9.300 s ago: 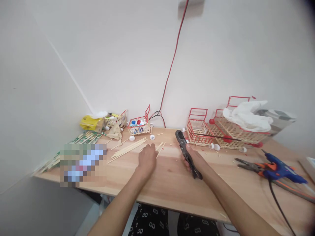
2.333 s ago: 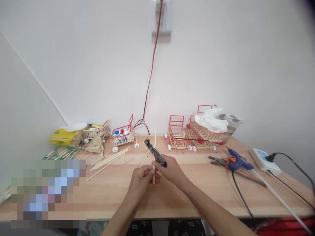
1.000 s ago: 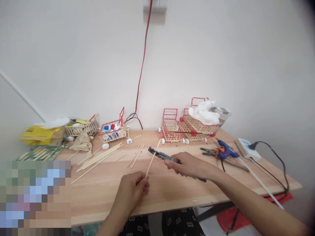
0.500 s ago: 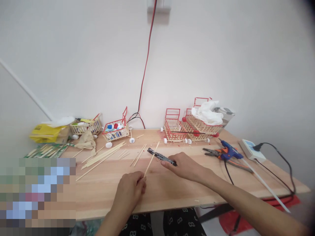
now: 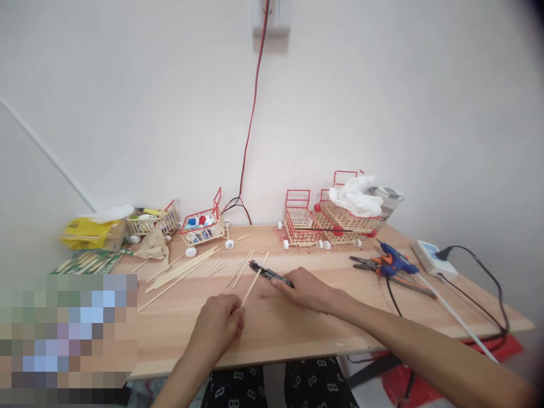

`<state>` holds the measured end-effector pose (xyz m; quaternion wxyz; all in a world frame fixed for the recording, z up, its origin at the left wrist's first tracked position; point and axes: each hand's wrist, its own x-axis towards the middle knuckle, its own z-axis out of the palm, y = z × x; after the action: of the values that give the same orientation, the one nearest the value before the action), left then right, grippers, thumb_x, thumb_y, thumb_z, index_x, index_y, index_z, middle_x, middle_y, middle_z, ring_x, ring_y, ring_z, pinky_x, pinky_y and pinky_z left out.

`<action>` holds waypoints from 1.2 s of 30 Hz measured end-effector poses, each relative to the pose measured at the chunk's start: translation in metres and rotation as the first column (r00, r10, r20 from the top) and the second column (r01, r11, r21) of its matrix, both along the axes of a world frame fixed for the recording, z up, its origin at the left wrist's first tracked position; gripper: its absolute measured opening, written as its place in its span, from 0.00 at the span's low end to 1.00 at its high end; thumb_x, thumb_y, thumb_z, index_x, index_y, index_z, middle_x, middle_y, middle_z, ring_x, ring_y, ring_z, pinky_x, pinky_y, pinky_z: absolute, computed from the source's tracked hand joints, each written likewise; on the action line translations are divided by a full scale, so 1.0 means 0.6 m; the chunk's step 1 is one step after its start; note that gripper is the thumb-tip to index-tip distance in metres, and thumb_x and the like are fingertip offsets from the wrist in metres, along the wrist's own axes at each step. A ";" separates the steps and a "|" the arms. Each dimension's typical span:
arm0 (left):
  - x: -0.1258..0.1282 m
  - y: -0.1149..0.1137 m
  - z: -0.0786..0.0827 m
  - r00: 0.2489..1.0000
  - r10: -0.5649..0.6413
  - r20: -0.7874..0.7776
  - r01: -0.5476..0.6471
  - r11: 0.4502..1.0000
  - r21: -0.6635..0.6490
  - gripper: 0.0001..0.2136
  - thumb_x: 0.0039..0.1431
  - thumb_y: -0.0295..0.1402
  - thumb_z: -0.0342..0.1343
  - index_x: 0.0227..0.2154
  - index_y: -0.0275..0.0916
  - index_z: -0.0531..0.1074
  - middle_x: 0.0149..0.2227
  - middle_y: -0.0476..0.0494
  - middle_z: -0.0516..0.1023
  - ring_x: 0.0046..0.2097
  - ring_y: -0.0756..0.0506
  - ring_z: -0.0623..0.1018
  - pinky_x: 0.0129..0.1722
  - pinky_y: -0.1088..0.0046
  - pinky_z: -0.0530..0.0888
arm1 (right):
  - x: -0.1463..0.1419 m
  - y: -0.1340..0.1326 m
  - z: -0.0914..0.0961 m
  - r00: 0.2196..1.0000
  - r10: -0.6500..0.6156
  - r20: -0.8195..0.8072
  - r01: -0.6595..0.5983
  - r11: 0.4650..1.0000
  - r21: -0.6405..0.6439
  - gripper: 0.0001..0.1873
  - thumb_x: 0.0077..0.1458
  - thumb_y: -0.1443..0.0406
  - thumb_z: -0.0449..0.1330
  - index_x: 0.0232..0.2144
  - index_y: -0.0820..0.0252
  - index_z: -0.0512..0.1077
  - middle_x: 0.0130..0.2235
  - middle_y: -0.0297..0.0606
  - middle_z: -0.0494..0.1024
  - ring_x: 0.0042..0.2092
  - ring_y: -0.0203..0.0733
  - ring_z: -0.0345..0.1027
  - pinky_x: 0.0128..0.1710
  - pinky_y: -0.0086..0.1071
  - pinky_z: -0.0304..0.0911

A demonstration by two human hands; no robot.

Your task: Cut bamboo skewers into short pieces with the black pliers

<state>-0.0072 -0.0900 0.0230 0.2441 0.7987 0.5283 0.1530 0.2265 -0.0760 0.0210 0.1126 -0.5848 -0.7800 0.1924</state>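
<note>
My left hand [image 5: 221,324] is closed around the near end of a thin wooden stick [image 5: 250,290], which slants up and away over the table. My right hand [image 5: 304,290] grips a slim dark grey hand tool [image 5: 272,273]; its exact kind is hard to make out. The tool's far end lies across the stick, toward the stick's upper part. Two loose sticks [image 5: 240,268] rest just left of the tool. Farther left is a spread of longer sticks [image 5: 182,271], with a few short pieces [image 5: 217,266] beside it.
Small stick-built carts [image 5: 301,225] line the wall, one holding coloured caps [image 5: 199,222]. At right lie a blue glue gun [image 5: 397,259], pliers [image 5: 365,263] and a power strip [image 5: 434,258] with cables. Brown paper [image 5: 153,247] and a yellow packet [image 5: 85,233] are at left.
Both hands have shifted slightly left in the view, together with the stick and the tool. The tool still crosses the stick. The camera view has tilted a little.
</note>
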 end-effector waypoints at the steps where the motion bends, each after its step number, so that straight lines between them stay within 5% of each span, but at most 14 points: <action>1: 0.000 0.000 0.001 1.000 -0.003 0.005 0.003 1.000 -0.012 0.13 0.52 0.29 0.46 0.15 0.40 0.68 0.18 0.50 0.76 0.28 0.46 0.75 0.33 0.74 0.64 | 0.000 0.001 -0.002 1.000 0.004 -0.004 -0.004 1.000 -0.009 0.34 0.58 0.44 0.39 0.20 0.64 0.68 0.20 0.39 0.69 0.22 0.34 0.56 0.22 0.28 0.44; 36: -0.006 0.001 0.001 0.983 -0.006 0.184 0.046 0.976 -0.215 0.13 0.51 0.33 0.45 0.17 0.38 0.69 0.17 0.48 0.75 0.22 0.48 0.76 0.27 0.76 0.68 | -0.004 0.001 -0.007 1.000 0.000 0.030 0.000 1.000 -0.001 0.37 0.57 0.42 0.38 0.20 0.64 0.69 0.20 0.38 0.68 0.22 0.34 0.55 0.23 0.29 0.44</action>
<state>-0.0110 -0.0892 0.0239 0.3797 0.7566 0.5067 0.1634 0.2239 -0.0752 0.0165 0.1008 -0.5875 -0.7815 0.1840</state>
